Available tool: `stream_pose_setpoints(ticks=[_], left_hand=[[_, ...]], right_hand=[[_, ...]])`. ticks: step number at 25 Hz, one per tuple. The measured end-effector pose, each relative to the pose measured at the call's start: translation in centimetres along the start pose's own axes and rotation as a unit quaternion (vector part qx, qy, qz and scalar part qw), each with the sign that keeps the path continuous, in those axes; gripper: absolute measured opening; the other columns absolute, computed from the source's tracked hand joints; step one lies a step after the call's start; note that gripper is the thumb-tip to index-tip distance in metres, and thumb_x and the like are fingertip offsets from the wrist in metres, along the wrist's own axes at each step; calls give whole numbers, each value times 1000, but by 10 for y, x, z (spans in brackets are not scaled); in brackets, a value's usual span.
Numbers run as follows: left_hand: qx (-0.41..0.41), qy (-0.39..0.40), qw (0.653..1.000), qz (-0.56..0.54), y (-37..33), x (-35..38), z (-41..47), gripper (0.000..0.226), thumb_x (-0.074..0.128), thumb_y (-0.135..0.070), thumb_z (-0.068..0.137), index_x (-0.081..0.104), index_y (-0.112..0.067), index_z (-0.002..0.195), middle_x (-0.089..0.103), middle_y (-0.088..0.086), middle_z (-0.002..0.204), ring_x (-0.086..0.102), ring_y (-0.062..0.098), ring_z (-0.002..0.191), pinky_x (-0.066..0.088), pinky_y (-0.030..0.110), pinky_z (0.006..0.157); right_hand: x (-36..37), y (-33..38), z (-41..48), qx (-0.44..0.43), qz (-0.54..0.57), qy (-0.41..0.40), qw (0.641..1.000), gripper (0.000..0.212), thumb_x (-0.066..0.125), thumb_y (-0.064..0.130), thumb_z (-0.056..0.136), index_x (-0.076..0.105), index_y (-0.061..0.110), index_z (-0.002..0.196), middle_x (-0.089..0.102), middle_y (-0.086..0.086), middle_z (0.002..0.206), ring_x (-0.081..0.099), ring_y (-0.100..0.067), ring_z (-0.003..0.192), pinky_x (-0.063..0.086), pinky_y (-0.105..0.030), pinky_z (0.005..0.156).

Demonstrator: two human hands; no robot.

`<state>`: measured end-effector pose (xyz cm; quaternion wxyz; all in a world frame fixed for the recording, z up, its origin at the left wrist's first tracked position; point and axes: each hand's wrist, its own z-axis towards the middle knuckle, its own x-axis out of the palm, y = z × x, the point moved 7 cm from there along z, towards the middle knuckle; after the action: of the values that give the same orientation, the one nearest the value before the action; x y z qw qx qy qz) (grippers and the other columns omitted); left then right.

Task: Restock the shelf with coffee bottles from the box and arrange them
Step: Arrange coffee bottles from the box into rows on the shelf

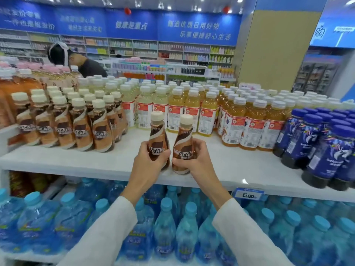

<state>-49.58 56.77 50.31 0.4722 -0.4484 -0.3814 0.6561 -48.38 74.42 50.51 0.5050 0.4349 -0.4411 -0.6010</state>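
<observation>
Upright at the front edge of the white shelf (pixel 240 166), two brown cream-capped coffee bottles (pixel 158 139) nearly touch; left hand (pixel 149 162) grips one, right hand (pixel 194 160) the other; blue banners (pixel 130 24) line the shop wall behind.

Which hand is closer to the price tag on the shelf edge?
Right. The right hand, gripping a coffee bottle, is up-left of the price tag; the left hand is farther left.

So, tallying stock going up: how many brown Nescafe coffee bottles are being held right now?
2: one brown cream-capped coffee bottle in the left hand, a second bottle in the right hand, both at the white shelf.
</observation>
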Motion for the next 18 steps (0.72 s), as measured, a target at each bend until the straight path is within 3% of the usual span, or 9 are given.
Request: stream_pose_setpoints(ticks=[3,5,7,10,14,18], left_hand=[[1,40,999,4,1,3,2,50,77,-43,84,51,-31,124,65,-22,106,61,-11,94,46,13,77],[-4,76,997,-5,7,1,4,58,81,-39,81,50,-33,129,65,-22,113,62,-7,102,48,19,86],[-5,105,994,-19,12,-4,8,62,82,-23,81,51,-32,133,66,-19,119,63,-4,107,50,25,96],[-3,111,994,-15,15,-10,12,64,83,-9,78,55,-28,132,67,-15,119,64,-6,104,51,21,97],[-2,78,997,-7,15,-11,13,66,92,-20,69,58,-31,125,66,-17,114,64,-2,103,51,17,88],[5,71,997,7,14,-11,13,67,92,-26,69,56,-33,126,65,-17,114,63,-2,101,48,13,84]], right_hand=[[1,-5,1,-6,-21,23,999,76,87,2,72,41,21,129,62,0,124,66,-1,104,54,-19,84],[-2,-9,-3,-5,-46,22,999,84,90,12,70,37,25,134,60,4,129,63,-4,114,52,-25,94],[-12,-11,-10,-4,-75,-12,997,88,92,22,68,38,30,137,57,11,131,56,-6,123,44,-27,104],[-21,-9,-18,3,-91,-39,995,75,89,24,73,48,29,136,61,17,127,60,-2,115,49,-24,97],[-18,-5,-23,-16,-110,-52,992,53,86,24,78,60,35,123,68,18,116,65,2,102,56,-19,87],[-16,-4,-26,-21,-122,-69,990,52,84,26,80,57,38,123,66,20,118,64,1,106,55,-17,86]])
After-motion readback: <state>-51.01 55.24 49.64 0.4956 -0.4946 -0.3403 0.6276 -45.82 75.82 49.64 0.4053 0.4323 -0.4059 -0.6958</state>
